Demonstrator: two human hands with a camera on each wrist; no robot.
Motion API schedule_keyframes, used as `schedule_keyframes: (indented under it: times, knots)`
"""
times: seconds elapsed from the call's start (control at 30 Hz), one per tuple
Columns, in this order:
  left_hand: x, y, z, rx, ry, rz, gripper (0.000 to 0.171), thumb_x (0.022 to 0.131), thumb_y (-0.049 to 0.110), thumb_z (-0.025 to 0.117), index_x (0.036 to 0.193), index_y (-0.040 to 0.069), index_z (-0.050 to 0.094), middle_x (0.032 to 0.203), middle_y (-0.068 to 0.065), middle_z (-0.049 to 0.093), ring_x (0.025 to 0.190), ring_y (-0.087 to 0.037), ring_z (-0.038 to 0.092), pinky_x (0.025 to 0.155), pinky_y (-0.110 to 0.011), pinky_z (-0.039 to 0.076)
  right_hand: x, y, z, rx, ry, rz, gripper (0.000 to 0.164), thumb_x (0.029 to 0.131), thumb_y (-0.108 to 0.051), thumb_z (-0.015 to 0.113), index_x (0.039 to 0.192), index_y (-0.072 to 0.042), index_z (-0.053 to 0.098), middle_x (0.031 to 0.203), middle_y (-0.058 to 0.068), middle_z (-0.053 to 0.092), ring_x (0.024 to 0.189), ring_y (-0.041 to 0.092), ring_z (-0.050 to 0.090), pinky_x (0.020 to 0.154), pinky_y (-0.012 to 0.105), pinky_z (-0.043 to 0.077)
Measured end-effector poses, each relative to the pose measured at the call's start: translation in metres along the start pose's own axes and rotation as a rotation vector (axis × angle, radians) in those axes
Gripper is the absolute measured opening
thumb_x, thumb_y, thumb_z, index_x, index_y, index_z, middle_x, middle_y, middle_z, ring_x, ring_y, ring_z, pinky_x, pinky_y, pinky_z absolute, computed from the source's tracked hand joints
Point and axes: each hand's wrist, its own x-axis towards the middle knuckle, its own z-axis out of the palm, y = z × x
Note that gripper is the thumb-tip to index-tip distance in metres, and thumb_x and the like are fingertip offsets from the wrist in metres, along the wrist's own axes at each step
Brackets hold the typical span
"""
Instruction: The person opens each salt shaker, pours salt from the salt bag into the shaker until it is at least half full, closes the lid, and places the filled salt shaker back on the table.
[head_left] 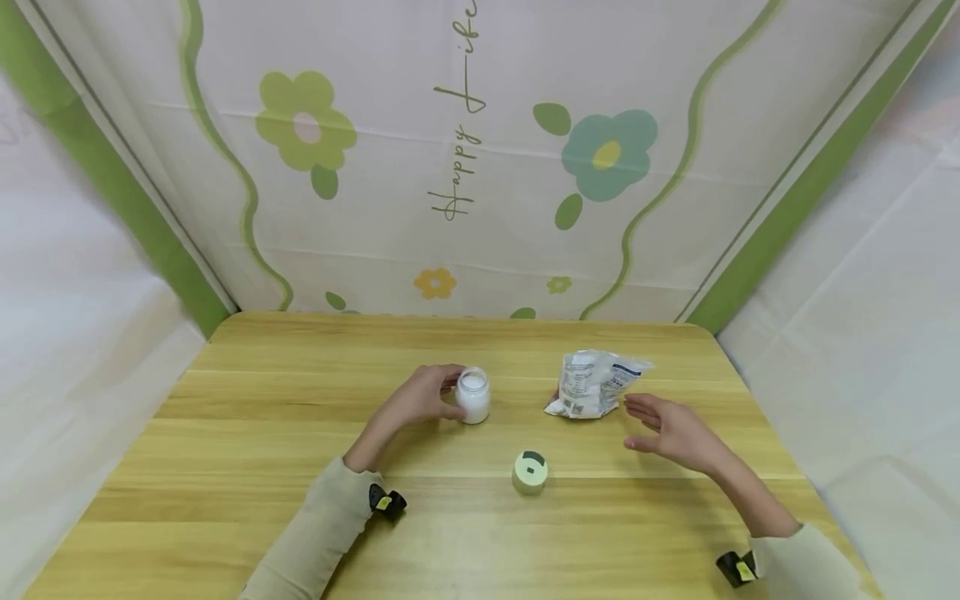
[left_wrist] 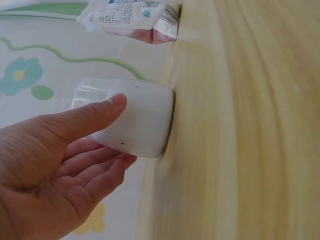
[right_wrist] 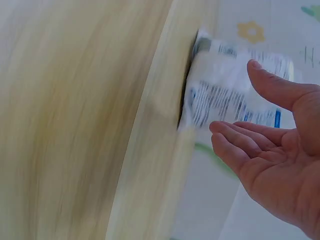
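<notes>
A small glass jar (head_left: pixel 473 398) with white contents and no lid stands upright on the table. My left hand (head_left: pixel 423 396) holds it from the left; in the left wrist view the thumb lies across the jar's side (left_wrist: pixel 145 115) and the fingers curl at its other side. To the right of the jar lies a white printed plastic bag (head_left: pixel 592 385), crumpled at one end. My right hand (head_left: pixel 671 429) hovers just right of the bag, thumb and fingers spread apart, holding nothing. In the right wrist view the bag (right_wrist: pixel 225 92) is beyond the fingertips.
A pale green round cap-like piece (head_left: pixel 530 473) with a dark patch on top sits on the wooden table (head_left: pixel 450 542), nearer me than the jar and bag. A white flowered cloth (head_left: pixel 487 242) hangs behind the table's far edge, with white cloth on both sides.
</notes>
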Motion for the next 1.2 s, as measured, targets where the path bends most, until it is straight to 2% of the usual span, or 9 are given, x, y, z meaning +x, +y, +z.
schedule_keyframes:
  times: [0.23, 0.37, 0.6, 0.77, 0.97, 1.2]
  knots:
    - [-0.001, 0.0, 0.001, -0.017, 0.007, -0.003, 0.069, 0.078, 0.016, 0.086, 0.136, -0.004, 0.055, 0.135, -0.021, 0.062, 0.122, -0.037, 0.062, 0.101, -0.042, 0.052, 0.006, -0.04, 0.032, 0.1, -0.035, -0.13, 0.074, 0.084, -0.014, 0.079, 0.145, 0.006, 0.042, 0.146, 0.028, 0.049, 0.129, 0.045, 0.053, 0.101, 0.045, 0.048]
    - [-0.002, -0.001, 0.002, -0.017, 0.028, -0.012, 0.069, 0.077, 0.017, 0.087, 0.135, -0.003, 0.057, 0.133, -0.02, 0.063, 0.121, -0.036, 0.063, 0.101, -0.042, 0.052, 0.017, -0.058, 0.053, 0.142, -0.097, -0.22, 0.08, 0.08, -0.014, 0.082, 0.147, 0.002, 0.041, 0.149, 0.025, 0.047, 0.133, 0.042, 0.05, 0.105, 0.046, 0.044]
    - [0.001, -0.001, 0.011, 0.042, 0.077, -0.042, 0.068, 0.075, 0.026, 0.088, 0.133, 0.003, 0.061, 0.123, -0.012, 0.07, 0.115, -0.027, 0.067, 0.098, -0.04, 0.053, 0.032, -0.071, 0.088, 0.063, -0.174, -0.327, 0.082, 0.075, -0.016, 0.086, 0.145, -0.002, 0.047, 0.148, 0.018, 0.051, 0.132, 0.038, 0.053, 0.106, 0.047, 0.046]
    - [0.003, 0.001, 0.016, 0.062, 0.125, -0.051, 0.06, 0.076, 0.025, 0.088, 0.128, 0.006, 0.065, 0.116, -0.008, 0.073, 0.108, -0.022, 0.069, 0.094, -0.039, 0.055, 0.036, -0.075, 0.098, -0.023, -0.177, -0.325, 0.067, 0.074, -0.017, 0.087, 0.135, -0.008, 0.059, 0.14, 0.01, 0.061, 0.128, 0.03, 0.058, 0.106, 0.046, 0.047]
    - [0.004, 0.007, 0.017, 0.075, 0.142, -0.038, 0.054, 0.075, 0.027, 0.088, 0.123, 0.009, 0.07, 0.11, -0.005, 0.075, 0.1, -0.018, 0.07, 0.088, -0.037, 0.056, 0.037, -0.076, 0.101, -0.023, -0.174, -0.28, 0.052, 0.075, -0.016, 0.087, 0.123, -0.016, 0.067, 0.121, -0.002, 0.071, 0.109, 0.012, 0.064, 0.092, 0.029, 0.051]
    - [0.004, 0.012, 0.017, 0.11, 0.15, -0.025, 0.054, 0.073, 0.03, 0.089, 0.121, 0.01, 0.072, 0.105, -0.002, 0.076, 0.093, -0.014, 0.069, 0.082, -0.035, 0.056, 0.039, -0.079, 0.099, -0.019, -0.112, -0.28, 0.051, 0.077, -0.016, 0.084, 0.125, -0.016, 0.066, 0.122, -0.002, 0.07, 0.112, 0.014, 0.064, 0.095, 0.032, 0.052]
